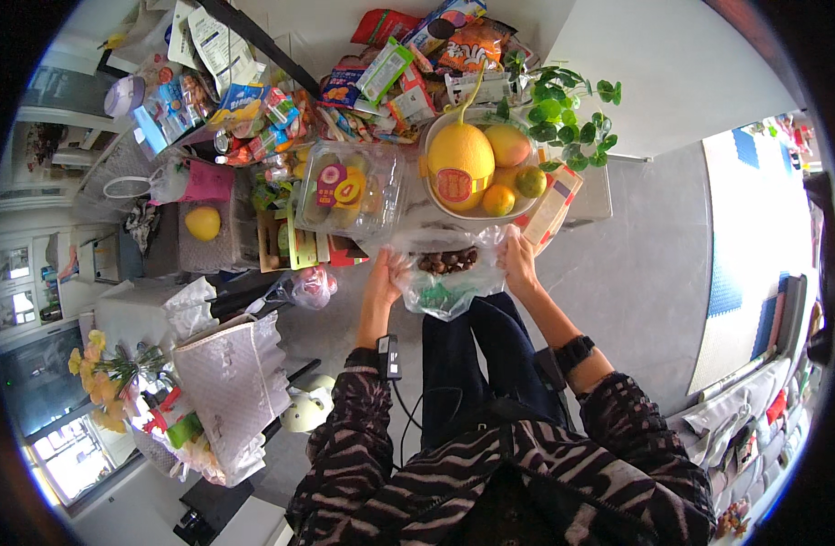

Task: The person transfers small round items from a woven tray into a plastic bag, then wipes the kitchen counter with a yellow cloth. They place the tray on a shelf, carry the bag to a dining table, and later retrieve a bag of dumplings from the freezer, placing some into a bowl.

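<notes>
Between my hands hangs a clear plastic bag (444, 300) with green print, its mouth stretched wide. Several brown nuts (448, 261), perhaps chestnuts, lie inside it. My left hand (386, 276) grips the bag's left edge, while my right hand (516, 259) pinches the opposite edge. Just beyond the bag, a white bowl (482, 215) holds a yellow melon (460, 160), a mango (507, 145) and smaller orange and green citrus fruits. Left of the bowl sits a clear plastic clamshell box (383, 198) of round fruit with a purple and yellow label.
Snack packets (390, 75) are heaped behind the bowl, beside a leafy green plant (567, 116). A yellow fruit (203, 223) rests on the left. Below the counter hangs a small plastic bag of red fruit (313, 286). A cloth-covered table (233, 382) and a pale helmet (308, 404) are at lower left.
</notes>
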A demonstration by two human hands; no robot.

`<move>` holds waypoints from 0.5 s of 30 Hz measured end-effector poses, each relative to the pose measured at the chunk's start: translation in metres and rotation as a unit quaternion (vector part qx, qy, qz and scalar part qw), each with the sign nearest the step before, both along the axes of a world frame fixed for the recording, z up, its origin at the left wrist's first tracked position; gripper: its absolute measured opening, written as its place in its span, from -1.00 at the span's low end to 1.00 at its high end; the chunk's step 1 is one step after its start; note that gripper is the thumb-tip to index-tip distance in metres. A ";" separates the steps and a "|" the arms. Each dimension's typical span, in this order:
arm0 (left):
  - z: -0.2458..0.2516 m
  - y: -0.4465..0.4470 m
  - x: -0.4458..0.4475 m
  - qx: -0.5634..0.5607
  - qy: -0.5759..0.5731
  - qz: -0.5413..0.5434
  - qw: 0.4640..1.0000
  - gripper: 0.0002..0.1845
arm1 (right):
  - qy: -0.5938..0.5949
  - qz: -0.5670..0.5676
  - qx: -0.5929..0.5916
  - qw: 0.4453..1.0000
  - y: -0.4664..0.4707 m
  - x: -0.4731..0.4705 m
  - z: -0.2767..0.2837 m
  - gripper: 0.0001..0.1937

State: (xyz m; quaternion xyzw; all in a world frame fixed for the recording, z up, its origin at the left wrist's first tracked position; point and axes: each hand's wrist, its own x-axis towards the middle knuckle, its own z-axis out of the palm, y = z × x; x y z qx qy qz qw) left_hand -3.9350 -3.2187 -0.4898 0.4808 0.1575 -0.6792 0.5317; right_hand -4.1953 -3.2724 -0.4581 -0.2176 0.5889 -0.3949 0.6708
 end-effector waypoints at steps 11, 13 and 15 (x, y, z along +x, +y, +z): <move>0.019 0.013 0.012 0.061 -0.691 -0.188 0.695 -0.45 | 0.494 0.058 -0.181 0.849 0.009 0.007 0.013 -0.54; 0.040 0.021 0.001 0.048 -0.798 -0.204 0.565 -0.35 | 0.561 0.074 -0.251 0.786 0.016 0.009 0.028 -0.47; 0.055 0.021 -0.012 0.005 -0.821 -0.198 0.536 -0.46 | 0.592 0.112 -0.277 0.749 0.020 0.014 0.039 -0.37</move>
